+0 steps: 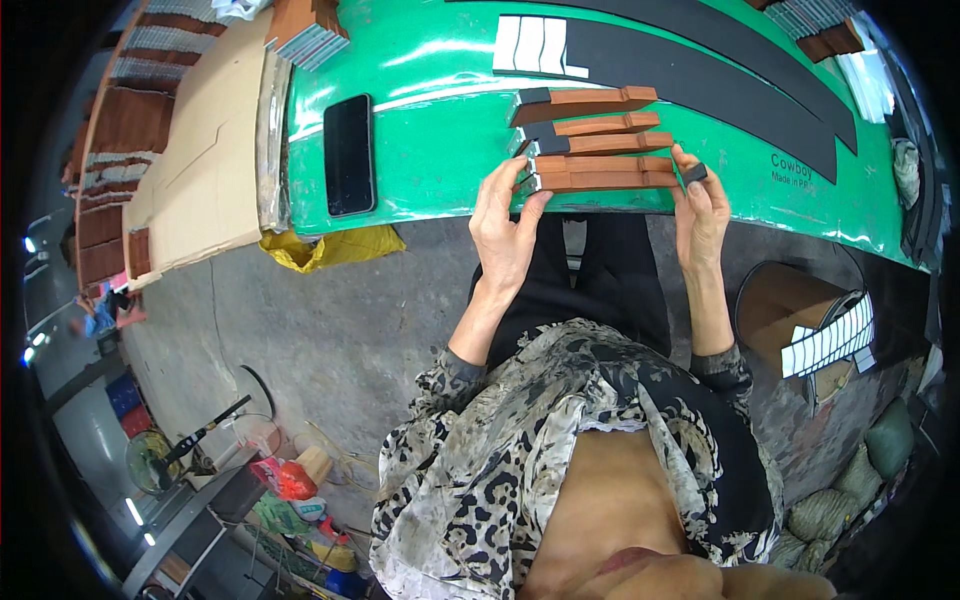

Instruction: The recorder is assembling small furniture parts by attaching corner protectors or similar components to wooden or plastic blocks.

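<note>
Several reddish-brown, wood-coloured notched bars (590, 143) lie one behind another at the near edge of the green tabletop. The farther ones carry a black pad (535, 96) on their left end. My left hand (505, 222) grips the left end of the nearest brown bar (605, 176), thumb on the near side and fingers behind. By that bar's right end, my right hand (702, 208) pinches a small black pad (694, 174) between thumb and fingers. Whether the right fingertips also touch the bar, I cannot tell.
Long black strips (690, 90) lie behind the bars, with white backing pieces (530, 45) at their left end. A black phone (349, 155) rests to the left. Brown bars are stacked (305, 32) at the far left. A bin (790, 310) stands below the table's right side.
</note>
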`<action>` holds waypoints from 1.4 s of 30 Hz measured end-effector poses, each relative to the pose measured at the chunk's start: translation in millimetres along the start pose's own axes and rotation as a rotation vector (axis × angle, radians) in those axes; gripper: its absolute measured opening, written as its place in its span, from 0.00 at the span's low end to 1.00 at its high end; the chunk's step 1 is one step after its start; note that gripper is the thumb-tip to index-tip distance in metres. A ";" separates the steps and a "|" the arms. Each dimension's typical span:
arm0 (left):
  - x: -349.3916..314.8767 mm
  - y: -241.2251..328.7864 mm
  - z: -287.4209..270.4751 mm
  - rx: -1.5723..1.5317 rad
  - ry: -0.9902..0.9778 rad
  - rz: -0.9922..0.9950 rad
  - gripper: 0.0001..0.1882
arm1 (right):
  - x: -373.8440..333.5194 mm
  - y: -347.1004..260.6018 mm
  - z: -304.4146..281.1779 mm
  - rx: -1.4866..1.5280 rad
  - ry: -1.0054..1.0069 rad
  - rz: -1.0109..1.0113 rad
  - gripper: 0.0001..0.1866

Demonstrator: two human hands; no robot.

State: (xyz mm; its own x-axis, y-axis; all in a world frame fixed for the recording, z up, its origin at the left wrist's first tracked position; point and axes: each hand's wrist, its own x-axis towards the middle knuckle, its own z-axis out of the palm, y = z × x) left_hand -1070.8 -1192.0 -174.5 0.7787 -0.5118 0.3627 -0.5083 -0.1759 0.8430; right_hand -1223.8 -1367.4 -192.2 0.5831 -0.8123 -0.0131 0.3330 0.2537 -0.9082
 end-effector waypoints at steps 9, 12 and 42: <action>-7.4 -10.3 3.9 0.005 0.038 0.135 0.21 | -3.8 -23.9 8.5 -0.061 0.027 -0.195 0.14; -11.4 -6.5 5.4 0.014 0.068 0.149 0.21 | 0.7 -35.2 20.6 -0.146 -0.066 -0.290 0.15; -12.8 -5.0 3.8 0.064 0.149 0.226 0.17 | 33.4 -48.2 111.4 -1.163 -0.718 -0.575 0.12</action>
State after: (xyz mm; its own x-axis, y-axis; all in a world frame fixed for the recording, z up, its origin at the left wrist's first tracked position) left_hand -1079.7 -1187.7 -184.9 0.6861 -0.4155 0.5972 -0.6937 -0.1265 0.7090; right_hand -1137.9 -1348.3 -102.3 0.9282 -0.1386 0.3453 0.0752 -0.8390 -0.5389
